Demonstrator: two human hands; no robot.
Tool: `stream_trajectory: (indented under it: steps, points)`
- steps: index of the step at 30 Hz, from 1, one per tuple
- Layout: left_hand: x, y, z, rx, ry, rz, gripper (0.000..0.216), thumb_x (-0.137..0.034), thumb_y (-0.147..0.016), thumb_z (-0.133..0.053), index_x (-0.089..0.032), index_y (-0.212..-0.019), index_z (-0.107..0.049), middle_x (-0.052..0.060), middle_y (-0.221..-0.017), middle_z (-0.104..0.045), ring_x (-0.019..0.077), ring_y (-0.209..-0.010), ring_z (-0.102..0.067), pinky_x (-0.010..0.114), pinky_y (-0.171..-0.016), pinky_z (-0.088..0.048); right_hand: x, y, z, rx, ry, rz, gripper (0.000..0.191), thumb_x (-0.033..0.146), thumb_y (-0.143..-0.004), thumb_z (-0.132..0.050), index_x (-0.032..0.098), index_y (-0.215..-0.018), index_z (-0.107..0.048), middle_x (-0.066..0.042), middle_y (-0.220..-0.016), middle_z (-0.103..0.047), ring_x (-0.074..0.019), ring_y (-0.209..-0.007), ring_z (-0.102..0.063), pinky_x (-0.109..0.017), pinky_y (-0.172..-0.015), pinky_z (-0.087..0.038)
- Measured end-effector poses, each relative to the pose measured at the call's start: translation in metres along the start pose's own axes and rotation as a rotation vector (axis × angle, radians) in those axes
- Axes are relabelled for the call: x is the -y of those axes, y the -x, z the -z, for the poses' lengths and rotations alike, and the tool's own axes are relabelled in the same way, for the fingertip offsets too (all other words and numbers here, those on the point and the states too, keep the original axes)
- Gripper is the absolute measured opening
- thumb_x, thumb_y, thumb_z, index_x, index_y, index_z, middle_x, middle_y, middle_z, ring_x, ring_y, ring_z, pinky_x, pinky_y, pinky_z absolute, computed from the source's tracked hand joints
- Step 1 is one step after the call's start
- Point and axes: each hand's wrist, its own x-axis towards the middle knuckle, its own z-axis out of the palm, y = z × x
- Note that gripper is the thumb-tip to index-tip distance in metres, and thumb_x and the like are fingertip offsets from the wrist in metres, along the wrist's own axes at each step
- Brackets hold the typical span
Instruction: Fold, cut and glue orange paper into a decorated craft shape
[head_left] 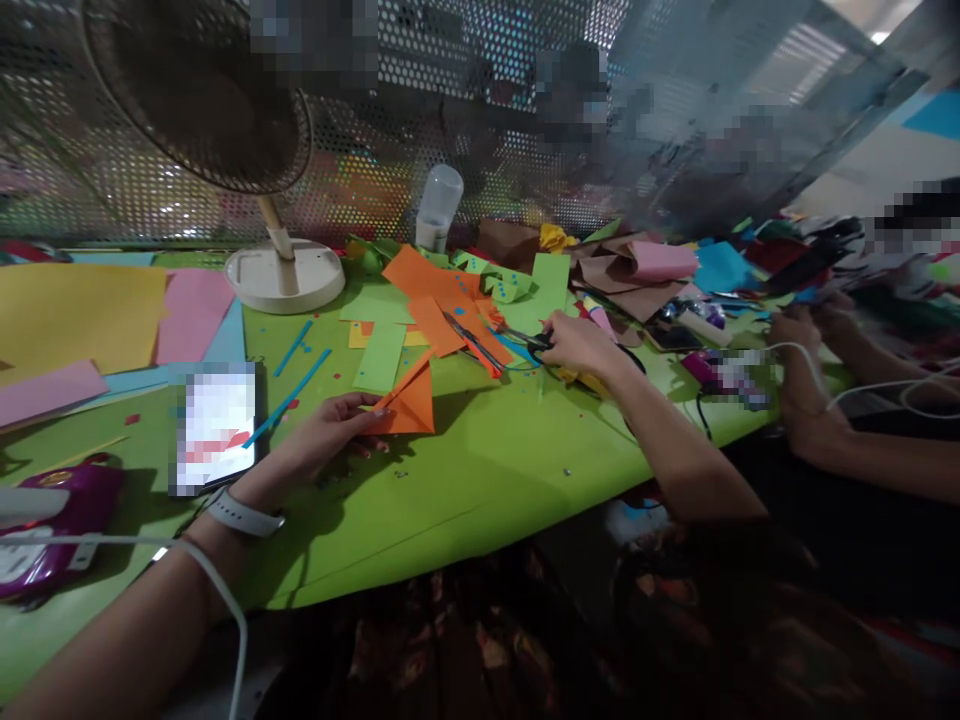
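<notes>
My left hand (324, 432), with a white watch on the wrist, pinches a folded orange paper piece (411, 402) just above the green table cover (465, 470). My right hand (579, 343) reaches forward and closes on the black handles of a pair of scissors (529, 341) lying among paper scraps. Orange paper sheets (439, 295) and light green sheets (382, 355) lie just beyond both hands.
A desk fan (281, 275) stands at the back left near a white bottle (437, 207). A phone (217, 425) lies left of my hand, a purple device (52, 520) further left. Yellow and pink sheets (82, 310) cover the left. Another person's hands (799, 345) work at right.
</notes>
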Motion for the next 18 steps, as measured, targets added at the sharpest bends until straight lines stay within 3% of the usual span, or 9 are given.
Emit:
stream_trajectory:
  steps: [2, 4, 7, 9, 13, 18]
  points:
    - [0.0, 0.0, 0.001, -0.002, -0.003, 0.0, 0.038, -0.04, -0.072, -0.08, -0.017, -0.098, -0.066, 0.003, -0.074, -0.07, 0.0116, -0.059, -0.068, 0.016, -0.048, -0.051, -0.012, 0.008, -0.002, -0.084, -0.243, 0.007, 0.034, 0.017, -0.065, -0.072, 0.02, -0.096, -0.057, -0.009, -0.088, -0.068, -0.0282, -0.085, -0.066, -0.039, -0.071, -0.051]
    - [0.002, 0.0, 0.001, 0.002, 0.002, 0.0, 0.037, -0.04, -0.073, -0.08, -0.017, -0.098, -0.066, 0.003, -0.075, -0.071, 0.0118, -0.06, -0.068, 0.016, -0.048, -0.051, -0.02, 0.016, -0.011, -0.078, -0.641, -0.035, 0.033, 0.017, -0.064, -0.072, 0.021, -0.091, -0.055, -0.006, -0.084, -0.066, -0.0213, -0.077, -0.065, -0.034, -0.066, -0.053]
    - [0.002, 0.001, 0.0, -0.008, 0.002, 0.034, 0.037, -0.041, -0.075, -0.078, -0.018, -0.101, -0.066, 0.003, -0.069, -0.071, 0.0102, -0.052, -0.064, 0.014, -0.042, -0.046, -0.015, 0.028, -0.033, 0.165, -1.238, -0.089, 0.037, 0.02, -0.063, -0.073, 0.021, -0.094, -0.053, 0.0, -0.08, -0.063, -0.0108, -0.057, -0.059, -0.027, -0.054, -0.054]
    - [0.001, 0.002, -0.002, -0.011, 0.005, 0.064, 0.038, -0.042, -0.077, -0.076, -0.018, -0.103, -0.065, 0.002, -0.064, -0.07, 0.0088, -0.046, -0.06, 0.013, -0.038, -0.04, -0.001, 0.037, -0.046, 0.359, -1.463, -0.055, 0.042, 0.023, -0.062, -0.076, 0.021, -0.098, -0.053, 0.003, -0.082, -0.064, -0.0043, -0.043, -0.049, -0.027, -0.05, -0.057]
    - [-0.001, 0.003, -0.004, -0.031, 0.053, 0.045, 0.036, -0.039, -0.074, -0.079, -0.017, -0.098, -0.065, 0.001, -0.064, -0.068, 0.0105, -0.051, -0.064, 0.014, -0.041, -0.045, 0.034, 0.047, -0.058, 0.627, -1.626, 0.124, 0.047, 0.024, -0.066, -0.078, 0.02, -0.107, -0.053, 0.002, -0.093, -0.067, 0.0021, -0.033, -0.04, -0.027, -0.049, -0.06]
    - [0.001, 0.0, 0.0, -0.016, 0.078, -0.008, 0.034, -0.037, -0.073, -0.08, -0.017, -0.096, -0.066, 0.001, -0.073, -0.069, 0.0104, -0.055, -0.066, 0.017, -0.048, -0.051, 0.064, 0.04, -0.058, 0.826, -1.641, 0.293, 0.07, 0.02, -0.075, -0.071, 0.028, -0.138, -0.04, 0.001, -0.095, -0.068, -0.0026, -0.038, -0.053, -0.023, -0.048, -0.06]
